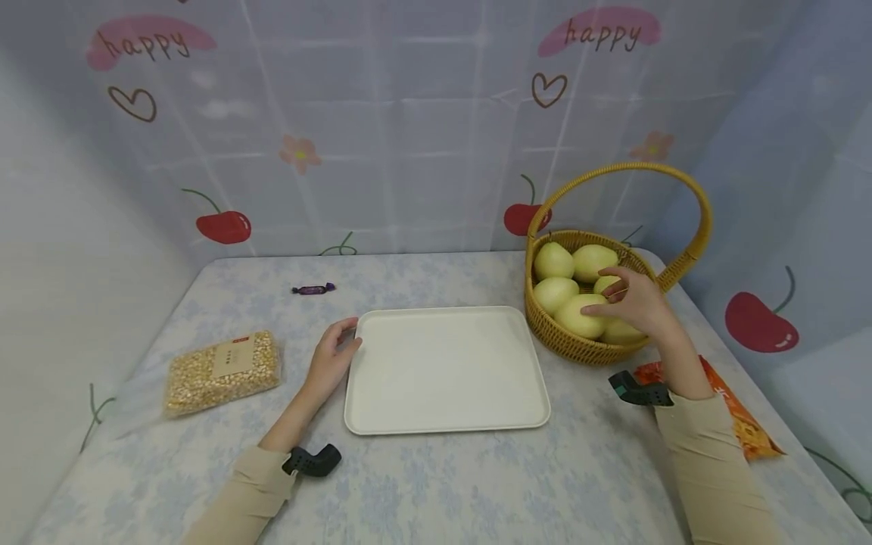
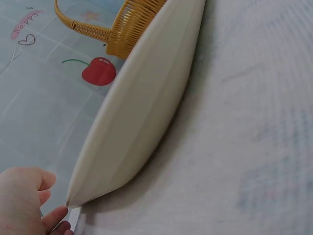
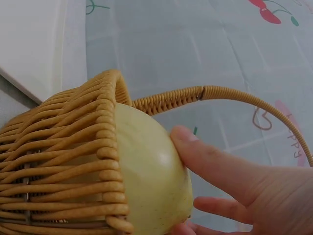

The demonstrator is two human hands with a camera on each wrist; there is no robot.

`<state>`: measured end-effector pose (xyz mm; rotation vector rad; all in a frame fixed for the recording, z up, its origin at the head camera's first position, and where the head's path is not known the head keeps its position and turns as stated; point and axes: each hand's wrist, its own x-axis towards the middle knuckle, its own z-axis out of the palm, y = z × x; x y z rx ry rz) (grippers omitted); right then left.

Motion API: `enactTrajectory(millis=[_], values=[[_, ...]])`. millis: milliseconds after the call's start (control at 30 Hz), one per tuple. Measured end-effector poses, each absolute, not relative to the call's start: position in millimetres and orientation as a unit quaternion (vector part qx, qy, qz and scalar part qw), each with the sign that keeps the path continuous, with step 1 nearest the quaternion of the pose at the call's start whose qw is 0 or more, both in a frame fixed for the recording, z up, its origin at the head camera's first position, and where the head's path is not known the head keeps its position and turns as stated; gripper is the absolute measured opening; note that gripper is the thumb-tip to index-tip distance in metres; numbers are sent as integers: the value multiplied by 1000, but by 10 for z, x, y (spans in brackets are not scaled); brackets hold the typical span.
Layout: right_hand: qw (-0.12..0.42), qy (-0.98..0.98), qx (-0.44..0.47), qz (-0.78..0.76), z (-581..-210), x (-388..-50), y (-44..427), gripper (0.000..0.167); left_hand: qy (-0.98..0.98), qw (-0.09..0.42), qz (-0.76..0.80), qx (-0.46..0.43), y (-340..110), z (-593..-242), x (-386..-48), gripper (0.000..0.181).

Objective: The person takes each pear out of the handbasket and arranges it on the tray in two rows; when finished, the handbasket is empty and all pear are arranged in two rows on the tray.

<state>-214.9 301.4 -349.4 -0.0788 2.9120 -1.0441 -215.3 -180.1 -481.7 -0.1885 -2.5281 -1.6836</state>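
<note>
My right hand [image 1: 633,299] is over a wicker basket [image 1: 579,350] of several pale yellow-green fruits that look like pears. Its thumb touches or nearly touches a front pear [image 1: 579,316], the other fingers spread apart farther back. A pear [image 3: 151,171] by the basket rim fills the middle of the right wrist view and partly hides the fingertips behind it. At the left edge of a white rectangular tray [image 1: 446,371], my left hand [image 1: 332,356] rests with relaxed fingers. In the left wrist view, a fingertip of this hand [image 2: 29,200] touches the tray's corner.
To the left lies a clear bag of yellow kernels [image 1: 225,371] with a paper label. A purple wrapped candy [image 1: 313,289] is behind the tray. An orange-red snack packet [image 1: 742,416] sits partly under the right forearm. The basket's tall handle [image 1: 627,168] arches above the fruit.
</note>
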Motion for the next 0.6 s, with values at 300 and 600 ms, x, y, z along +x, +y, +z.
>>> enactTrajectory(millis=[300, 600], values=[[-80, 950, -53, -298, -3532, -2107, 3005, 56, -824, 32, -563, -56, -1707, -4513, -2019, 42], [-70, 945, -46, -317, -3511, -2076, 2964, 49, -830, 37, -553, -55, -1779, -4742, -2144, 41]])
